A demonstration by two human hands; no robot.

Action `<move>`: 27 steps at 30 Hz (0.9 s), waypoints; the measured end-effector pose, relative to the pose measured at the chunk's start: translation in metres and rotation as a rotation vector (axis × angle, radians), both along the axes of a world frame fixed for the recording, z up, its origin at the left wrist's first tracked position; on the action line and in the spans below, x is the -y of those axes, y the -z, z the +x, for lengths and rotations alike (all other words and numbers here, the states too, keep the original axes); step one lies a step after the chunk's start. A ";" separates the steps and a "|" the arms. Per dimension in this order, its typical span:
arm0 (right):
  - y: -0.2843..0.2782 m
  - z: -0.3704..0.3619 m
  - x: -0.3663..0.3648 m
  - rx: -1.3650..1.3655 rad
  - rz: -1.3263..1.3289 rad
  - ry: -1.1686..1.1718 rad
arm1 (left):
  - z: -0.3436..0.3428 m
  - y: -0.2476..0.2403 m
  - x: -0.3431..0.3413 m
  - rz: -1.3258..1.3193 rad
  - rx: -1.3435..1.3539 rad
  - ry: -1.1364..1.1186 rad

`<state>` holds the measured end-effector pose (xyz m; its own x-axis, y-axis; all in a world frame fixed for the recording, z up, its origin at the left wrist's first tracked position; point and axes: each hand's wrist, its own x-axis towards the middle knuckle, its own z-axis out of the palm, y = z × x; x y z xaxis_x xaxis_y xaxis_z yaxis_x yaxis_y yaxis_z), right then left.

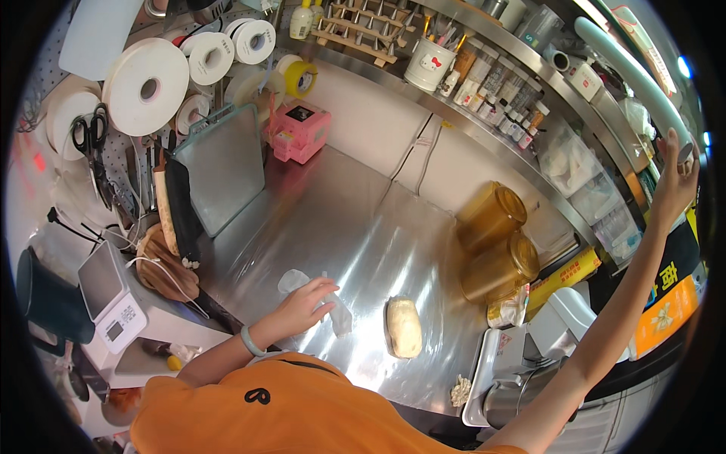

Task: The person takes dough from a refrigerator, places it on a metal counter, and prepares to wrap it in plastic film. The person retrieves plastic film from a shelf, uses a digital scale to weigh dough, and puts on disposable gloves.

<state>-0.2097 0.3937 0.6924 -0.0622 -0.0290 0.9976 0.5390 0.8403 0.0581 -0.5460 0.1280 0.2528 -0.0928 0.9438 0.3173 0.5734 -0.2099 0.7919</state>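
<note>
My left hand (301, 306) hovers over the steel worktop (333, 216), or rests on it, fingers stretched out. Beside and under it lies a crumpled piece of clear plastic (340, 316). To the right of that sits a pale, oblong lump of dough (404, 327). High at the right, my right arm is raised to the upper shelf. There my right hand (675, 178) has its fingers round the near end of a long, pale grey-green roll (628, 68). Part of the grip is hidden by the hand itself.
Two amber-lidded jars (495, 265) stand on the right of the worktop. A kitchen scale (113, 303) is at the left. A grey board (219, 170) leans near a pink machine (301, 130). Steel shelves (454, 110) with small bottles overhang the back.
</note>
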 end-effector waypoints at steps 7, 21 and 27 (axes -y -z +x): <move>0.044 0.025 0.004 -0.134 -0.391 -0.524 | 0.018 -0.019 -0.003 0.128 -0.094 -0.005; 0.187 -0.133 0.130 0.418 -1.450 -1.024 | 0.030 -0.107 -0.002 0.022 0.359 0.269; 0.276 -0.172 0.114 0.085 -1.398 -1.201 | 0.023 -0.066 0.021 -0.060 0.577 0.115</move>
<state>-0.3819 0.2797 0.4168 -0.6810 0.6558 0.3257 -0.2812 0.1765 -0.9433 -0.5231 0.1070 0.3187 -0.1309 0.9728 0.1914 0.0228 -0.1900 0.9815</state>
